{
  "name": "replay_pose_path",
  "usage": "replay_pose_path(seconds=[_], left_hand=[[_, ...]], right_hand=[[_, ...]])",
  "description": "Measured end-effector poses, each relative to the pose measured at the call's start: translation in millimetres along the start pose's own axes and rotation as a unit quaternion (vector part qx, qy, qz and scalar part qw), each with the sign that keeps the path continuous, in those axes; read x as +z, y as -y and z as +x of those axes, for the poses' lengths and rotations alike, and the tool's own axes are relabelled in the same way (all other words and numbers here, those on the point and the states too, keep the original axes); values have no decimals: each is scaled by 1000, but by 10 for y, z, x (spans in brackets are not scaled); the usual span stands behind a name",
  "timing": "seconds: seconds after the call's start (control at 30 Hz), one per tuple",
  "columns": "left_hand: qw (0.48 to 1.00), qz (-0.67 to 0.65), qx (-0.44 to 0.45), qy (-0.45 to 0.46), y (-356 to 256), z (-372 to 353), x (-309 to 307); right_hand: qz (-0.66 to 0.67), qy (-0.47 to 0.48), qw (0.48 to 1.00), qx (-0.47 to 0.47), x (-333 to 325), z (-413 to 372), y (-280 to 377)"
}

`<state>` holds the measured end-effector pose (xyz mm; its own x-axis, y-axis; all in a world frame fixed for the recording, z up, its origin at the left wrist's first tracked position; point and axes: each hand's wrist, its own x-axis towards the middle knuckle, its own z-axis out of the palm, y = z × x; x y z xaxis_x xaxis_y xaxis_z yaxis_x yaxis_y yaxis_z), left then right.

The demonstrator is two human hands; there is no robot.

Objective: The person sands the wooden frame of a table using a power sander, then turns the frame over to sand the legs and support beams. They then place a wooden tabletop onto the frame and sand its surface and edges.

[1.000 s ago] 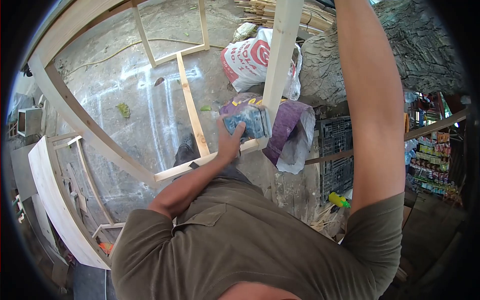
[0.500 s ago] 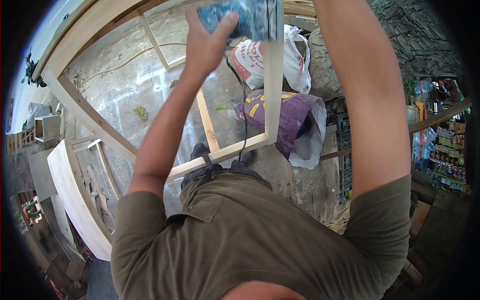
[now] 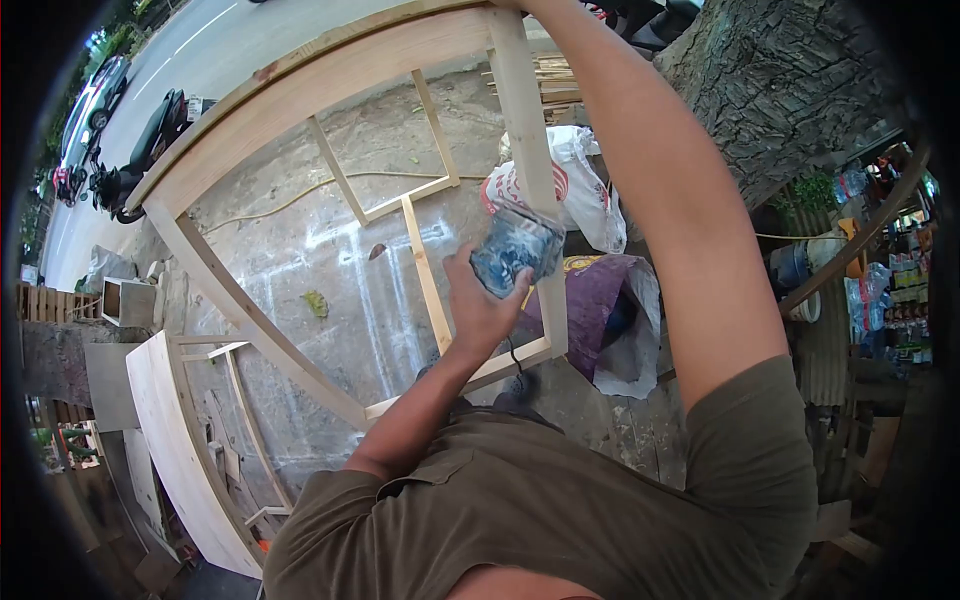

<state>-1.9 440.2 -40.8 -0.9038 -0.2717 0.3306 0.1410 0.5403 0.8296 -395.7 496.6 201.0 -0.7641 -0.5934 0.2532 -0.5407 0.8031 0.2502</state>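
Observation:
My left hand [image 3: 485, 312] is wrapped round a blue, dust-covered power sander [image 3: 518, 250], with the thumb across its near side. The sander lies against a pale wooden leg [image 3: 524, 130] of a large wooden frame, below the leg's middle. A dark cord [image 3: 514, 352] hangs beneath it past the lower rail. At the top edge of the view, my right hand [image 3: 520, 4] is at the corner where this leg meets the frame's long board [image 3: 340, 80]. Its fingers are cut off by the view's edge.
Under the frame lies a concrete floor [image 3: 350, 270] with white powder lines. A purple sack [image 3: 590, 310] and a white sack [image 3: 575, 190] stand beside the leg. A tree trunk [image 3: 770, 90] rises to the right. Another wooden piece [image 3: 190, 450] stands at left; a motorcycle [image 3: 150, 155] is by the road.
My left hand has brought the sander down along the leg, toward my body. The view has tilted up, showing the road and the frame's far end.

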Motion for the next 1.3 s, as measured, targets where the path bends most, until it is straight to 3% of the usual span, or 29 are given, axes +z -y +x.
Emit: replay_pose_path(seconds=[0.1, 0.27, 0.3, 0.33, 0.37, 0.43, 0.5, 0.6, 0.7, 0.8, 0.87, 0.9, 0.93, 0.97, 1.03, 1.07, 1.1, 1.13, 1.2, 1.3], left_hand=[[994, 43, 66, -75, -375, 691, -165], [986, 103, 96, -86, -1218, 1412, -374], [984, 104, 116, -85, -1271, 1467, -348], [982, 107, 132, -85, -1324, 1504, -293], [979, 112, 146, -84, -1356, 1532, -230], [973, 99, 195, -73, -1352, 1522, -115], [965, 170, 192, -50, -1383, 1489, 54], [975, 84, 206, 12, -1314, 1382, 132], [962, 109, 240, 65, -1231, 1390, 224], [937, -38, 274, 213, -1031, 1656, -51], [910, -9, 242, 335, -917, 2124, -614], [916, 193, 336, 106, -714, 2258, -777], [887, 366, 276, -56, -701, 2338, -954], [847, 427, 300, -100, -273, 2600, -1106], [769, 525, 355, -77, 273, 2826, -1667], [758, 549, 337, -103, 425, 2812, -1912], [795, 496, 326, -123, 545, 2767, -2217], [806, 488, 298, -154, 770, 2738, -2532], [775, 553, 175, -250, 1122, 2549, -3122], [722, 630, -27, -285, 822, 2368, -3071]], right_hand=[[55, -8, 998, 32, -86, -149, 99], [123, -280, 940, 150, -470, -1165, 431], [155, -360, 915, 92, -481, -1469, 480], [172, -376, 906, 86, -554, -1854, 610], [263, -380, 879, 117, -587, -2224, 787], [392, -239, 867, 192, -614, -2868, 1074], [466, -195, 832, 227, -370, -3124, 1238], [592, -205, 736, 258, -85, -3116, 1167], [602, -201, 716, 292, -52, -3027, 1083], [583, -215, 678, 393, -48, -2860, 1108], [451, -213, 774, 391, 0, -2868, 1162], [381, -216, 812, 386, 20, -2825, 1180], [374, -221, 821, 369, 25, -2824, 1237], [367, -222, 832, 352, 25, -2853, 1311], [325, -236, 867, 296, 35, -2899, 1396], [325, -229, 871, 288, 43, -2939, 1401], [325, -225, 875, 280, 55, -2953, 1398], [327, -217, 879, 273, 75, -2953, 1398], [317, -237, 880, 265, 106, -2886, 1310], [326, -246, 875, 258, -3, -2587, 1137]])
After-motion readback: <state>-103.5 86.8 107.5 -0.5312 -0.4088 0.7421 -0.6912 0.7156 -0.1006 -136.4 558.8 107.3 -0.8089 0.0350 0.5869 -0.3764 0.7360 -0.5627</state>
